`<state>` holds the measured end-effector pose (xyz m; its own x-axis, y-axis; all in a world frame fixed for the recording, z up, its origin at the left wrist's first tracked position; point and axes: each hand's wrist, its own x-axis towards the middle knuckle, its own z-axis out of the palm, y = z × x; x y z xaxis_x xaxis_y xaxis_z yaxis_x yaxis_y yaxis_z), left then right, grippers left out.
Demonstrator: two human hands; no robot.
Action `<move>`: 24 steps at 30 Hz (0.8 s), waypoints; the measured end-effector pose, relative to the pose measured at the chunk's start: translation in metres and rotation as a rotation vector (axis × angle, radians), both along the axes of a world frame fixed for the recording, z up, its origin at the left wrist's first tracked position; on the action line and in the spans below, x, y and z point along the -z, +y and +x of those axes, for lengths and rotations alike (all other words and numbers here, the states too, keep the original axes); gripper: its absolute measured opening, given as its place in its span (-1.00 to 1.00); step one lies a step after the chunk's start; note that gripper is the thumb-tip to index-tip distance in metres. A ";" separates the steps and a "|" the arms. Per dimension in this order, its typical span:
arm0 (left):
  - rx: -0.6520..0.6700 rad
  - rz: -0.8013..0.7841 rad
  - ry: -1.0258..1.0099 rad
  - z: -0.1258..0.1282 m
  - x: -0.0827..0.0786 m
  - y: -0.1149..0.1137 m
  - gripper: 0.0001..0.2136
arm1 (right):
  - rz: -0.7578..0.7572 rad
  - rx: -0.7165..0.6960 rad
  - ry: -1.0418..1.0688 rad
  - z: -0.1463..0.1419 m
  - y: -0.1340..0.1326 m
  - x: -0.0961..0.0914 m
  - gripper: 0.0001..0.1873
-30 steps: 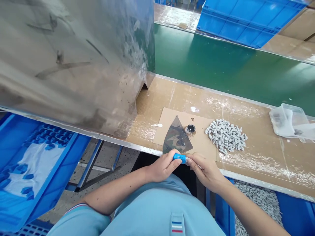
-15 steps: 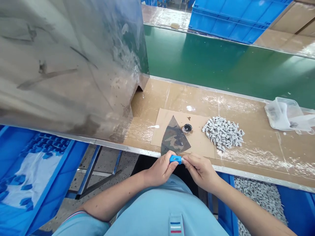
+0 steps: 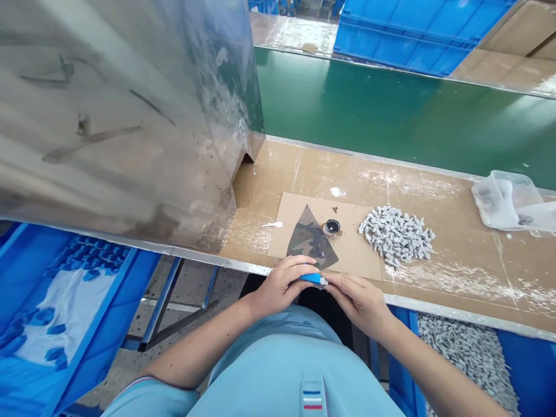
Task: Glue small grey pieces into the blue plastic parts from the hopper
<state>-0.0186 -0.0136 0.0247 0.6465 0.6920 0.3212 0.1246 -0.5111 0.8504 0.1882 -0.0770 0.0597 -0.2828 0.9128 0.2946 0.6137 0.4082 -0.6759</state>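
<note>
Just in front of the table's near edge, my left hand [image 3: 284,285] is closed round a small blue plastic part [image 3: 311,278]. My right hand [image 3: 357,300] pinches a small grey piece [image 3: 324,281] against the right end of that blue part. Beyond the hands a camouflage-patterned cloth triangle [image 3: 310,240] lies on a cardboard sheet [image 3: 286,214]. Beside the cloth stands a little round pot [image 3: 332,226] with dark contents. To its right is a heap of small grey pieces [image 3: 397,234].
A large metal panel [image 3: 130,127] rises at left. Beyond the table runs a green belt [image 3: 369,110], with blue crates [image 3: 403,37] behind. A clear plastic tub [image 3: 499,200] sits at right. Blue bins hold blue parts [image 3: 93,255] at lower left and grey pieces [image 3: 469,353] at lower right.
My left hand has turned, its fingers now reaching over the top of the blue part, which is tilted. The right hand stays at its right end.
</note>
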 end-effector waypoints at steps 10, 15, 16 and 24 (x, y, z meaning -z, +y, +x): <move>-0.020 -0.202 0.055 0.006 -0.003 -0.002 -0.60 | -0.076 0.059 0.072 0.011 0.016 -0.011 -0.74; -0.058 -0.300 0.153 -0.009 -0.015 0.008 -0.76 | -0.295 0.594 0.319 0.084 0.101 -0.035 -0.80; -0.057 -0.312 0.180 -0.013 -0.018 0.010 -0.78 | -0.314 0.711 0.414 0.100 0.123 -0.037 -0.79; -0.103 -0.355 0.264 -0.030 -0.023 0.007 -0.82 | -0.204 0.720 0.487 0.160 0.235 -0.031 -0.74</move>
